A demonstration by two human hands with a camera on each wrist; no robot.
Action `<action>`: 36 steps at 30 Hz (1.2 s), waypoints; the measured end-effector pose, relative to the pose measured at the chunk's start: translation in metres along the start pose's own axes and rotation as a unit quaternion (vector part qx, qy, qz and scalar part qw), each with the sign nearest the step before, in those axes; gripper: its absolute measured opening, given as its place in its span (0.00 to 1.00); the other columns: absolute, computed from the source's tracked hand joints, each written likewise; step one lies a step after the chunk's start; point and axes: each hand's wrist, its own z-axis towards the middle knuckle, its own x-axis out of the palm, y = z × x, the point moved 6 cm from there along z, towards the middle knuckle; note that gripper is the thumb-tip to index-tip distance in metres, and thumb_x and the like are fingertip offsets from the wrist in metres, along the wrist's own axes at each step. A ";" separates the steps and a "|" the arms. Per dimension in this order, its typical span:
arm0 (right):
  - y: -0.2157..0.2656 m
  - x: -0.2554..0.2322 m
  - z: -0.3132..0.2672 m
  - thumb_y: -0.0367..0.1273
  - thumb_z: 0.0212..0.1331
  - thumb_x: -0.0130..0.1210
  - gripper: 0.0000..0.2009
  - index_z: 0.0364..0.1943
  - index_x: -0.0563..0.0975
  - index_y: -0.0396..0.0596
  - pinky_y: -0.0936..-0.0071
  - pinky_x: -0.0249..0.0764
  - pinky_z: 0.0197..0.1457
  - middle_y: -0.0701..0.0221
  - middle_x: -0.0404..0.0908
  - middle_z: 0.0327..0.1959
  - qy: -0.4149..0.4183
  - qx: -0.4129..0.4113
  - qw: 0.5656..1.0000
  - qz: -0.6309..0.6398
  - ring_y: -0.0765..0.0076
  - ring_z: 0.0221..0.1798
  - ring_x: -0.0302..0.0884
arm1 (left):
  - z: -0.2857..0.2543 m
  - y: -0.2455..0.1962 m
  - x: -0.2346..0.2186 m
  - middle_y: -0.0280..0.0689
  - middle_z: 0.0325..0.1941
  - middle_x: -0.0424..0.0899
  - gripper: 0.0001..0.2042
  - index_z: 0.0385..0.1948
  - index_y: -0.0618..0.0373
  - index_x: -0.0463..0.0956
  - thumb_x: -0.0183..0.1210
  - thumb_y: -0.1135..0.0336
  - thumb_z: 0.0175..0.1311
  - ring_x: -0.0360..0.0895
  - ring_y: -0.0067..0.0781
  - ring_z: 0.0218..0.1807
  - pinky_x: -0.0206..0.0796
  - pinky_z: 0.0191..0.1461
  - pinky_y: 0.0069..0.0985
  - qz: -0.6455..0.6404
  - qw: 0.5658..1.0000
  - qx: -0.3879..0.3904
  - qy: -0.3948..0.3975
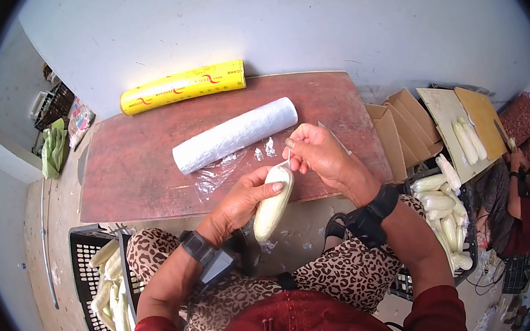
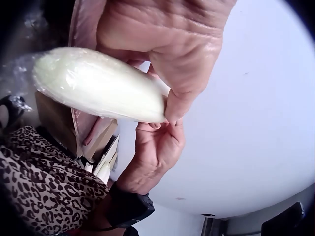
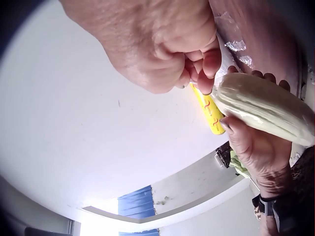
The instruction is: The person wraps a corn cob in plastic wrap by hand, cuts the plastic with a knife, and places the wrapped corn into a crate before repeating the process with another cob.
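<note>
My left hand [image 1: 243,203] holds a pale ear of corn [image 1: 272,207] in its husk, fingers and thumb around its upper part. Clear plastic film covers the ear and shines in the left wrist view. At the ear's top end, my right hand [image 1: 320,150] pinches the gathered, drawn-out tip of the film [image 1: 288,160] between thumb and fingers. The ear hangs tilted just off the table's front edge, above my lap. In the right wrist view, lengthwise ridges show on the ear [image 3: 266,105] beside the curled right fingers.
On the red-brown table [image 1: 131,165] lie a white film roll [image 1: 236,134], a yellow printed roll [image 1: 183,86] and film scraps [image 1: 270,147]. Crates of pale ears stand at left [image 1: 88,247] and right [image 1: 469,262]. Open cardboard [image 1: 402,131] and another person [image 1: 520,203] are at right.
</note>
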 end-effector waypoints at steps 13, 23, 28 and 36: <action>-0.016 -0.017 0.007 0.29 0.66 0.52 0.06 0.35 0.72 0.40 0.83 0.67 0.24 0.69 0.79 0.28 -0.047 0.009 0.987 -0.156 0.82 0.23 0.74 | 0.012 0.010 0.010 0.30 0.44 0.75 0.14 0.49 0.50 0.68 0.58 0.58 0.67 0.73 0.21 0.45 0.68 0.49 0.23 0.071 0.997 0.002 -0.007; -0.074 -0.023 0.014 0.36 0.62 0.57 0.10 0.30 0.75 0.44 0.69 0.71 0.27 0.69 0.79 0.17 -0.052 0.049 0.953 -0.296 0.74 0.20 0.76 | 0.017 0.063 -0.010 0.30 0.45 0.77 0.10 0.46 0.49 0.69 0.55 0.60 0.66 0.75 0.24 0.48 0.66 0.55 0.27 0.009 0.995 -0.101 -0.024; -0.086 -0.017 0.015 0.33 0.63 0.56 0.08 0.30 0.74 0.42 0.74 0.70 0.25 0.71 0.79 0.20 -0.043 0.084 0.954 -0.285 0.77 0.20 0.74 | 0.013 0.067 0.005 0.35 0.47 0.78 0.17 0.52 0.52 0.69 0.50 0.53 0.70 0.76 0.30 0.49 0.68 0.56 0.32 -0.070 0.991 -0.111 -0.012; -0.077 0.006 0.000 0.32 0.61 0.54 0.07 0.32 0.76 0.43 0.64 0.75 0.35 0.63 0.81 0.22 -0.005 0.105 0.941 -0.321 0.65 0.27 0.81 | 0.007 0.094 -0.010 0.41 0.37 0.79 0.19 0.44 0.56 0.73 0.49 0.48 0.71 0.78 0.37 0.41 0.73 0.49 0.38 -0.085 0.979 -0.164 -0.082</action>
